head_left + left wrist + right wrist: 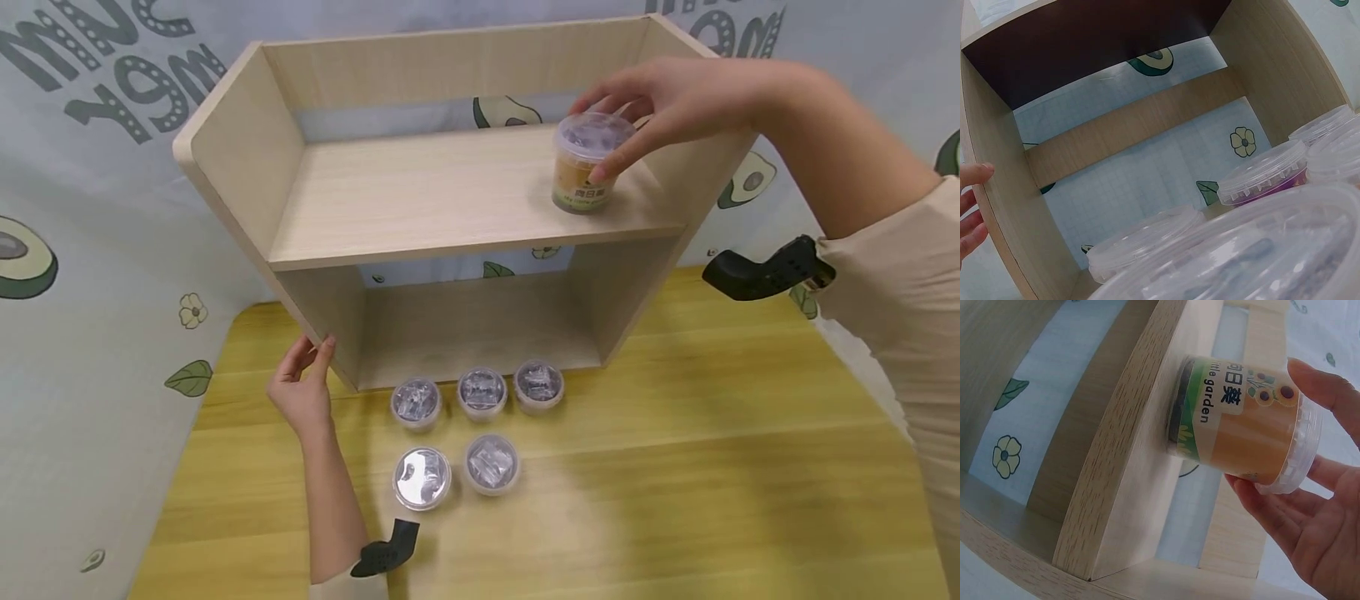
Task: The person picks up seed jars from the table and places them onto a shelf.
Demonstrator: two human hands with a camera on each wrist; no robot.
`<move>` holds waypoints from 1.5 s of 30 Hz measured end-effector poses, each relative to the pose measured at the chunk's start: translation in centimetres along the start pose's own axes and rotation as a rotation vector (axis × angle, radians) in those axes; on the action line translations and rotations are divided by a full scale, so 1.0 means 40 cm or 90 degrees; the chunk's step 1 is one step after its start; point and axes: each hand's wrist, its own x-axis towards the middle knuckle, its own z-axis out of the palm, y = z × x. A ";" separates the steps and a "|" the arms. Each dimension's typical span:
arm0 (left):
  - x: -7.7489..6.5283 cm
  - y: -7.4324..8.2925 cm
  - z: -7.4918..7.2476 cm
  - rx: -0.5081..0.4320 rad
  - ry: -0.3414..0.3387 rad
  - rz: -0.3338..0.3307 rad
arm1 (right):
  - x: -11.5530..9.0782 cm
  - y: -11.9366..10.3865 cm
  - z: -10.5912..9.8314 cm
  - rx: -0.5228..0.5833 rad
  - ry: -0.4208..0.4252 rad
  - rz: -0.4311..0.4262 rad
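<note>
My right hand [667, 104] grips a lidded plastic cup [582, 171] near its top, thumb on one side and fingers on the other. The cup stands upright at the right end of the upper board of a wooden shelf [420, 196]. In the right wrist view the cup [1235, 419] shows an orange and green label with sunflowers and "little garden"; its base is at the board. Low on the shelf's left side panel, my left hand [303, 387] pinches the front edge. The left wrist view shows the thumb and fingertips [974, 234] at that panel.
Three lidded cups [482, 392] stand in a row before the shelf's lower compartment, and two more [491, 464] stand nearer on the yellow wood-grain table [712, 433]. A patterned cloth [97, 350] hangs behind. Black wrist mounts [765, 271] sit at both sleeves.
</note>
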 end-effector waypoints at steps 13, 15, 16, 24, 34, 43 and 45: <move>0.008 -0.010 -0.011 -0.005 0.011 -0.009 | 0.014 -0.009 0.009 0.011 -0.017 -0.009; 0.008 -0.012 -0.012 -0.003 0.013 -0.006 | 0.016 -0.009 0.010 0.019 -0.022 -0.004; 0.008 -0.012 -0.012 -0.002 0.013 -0.005 | 0.017 -0.009 0.010 0.020 -0.023 -0.002; 0.010 -0.013 -0.006 -0.004 0.014 -0.004 | 0.017 -0.005 0.008 0.015 -0.016 0.009; 0.012 -0.015 -0.001 0.006 0.008 -0.006 | 0.013 0.002 0.007 0.008 -0.001 0.016; 0.013 -0.013 0.001 -0.006 0.015 -0.011 | 0.010 -0.003 0.006 0.015 0.035 -0.009; 0.012 -0.012 0.000 -0.008 0.014 -0.010 | 0.008 -0.004 0.004 0.021 0.046 -0.015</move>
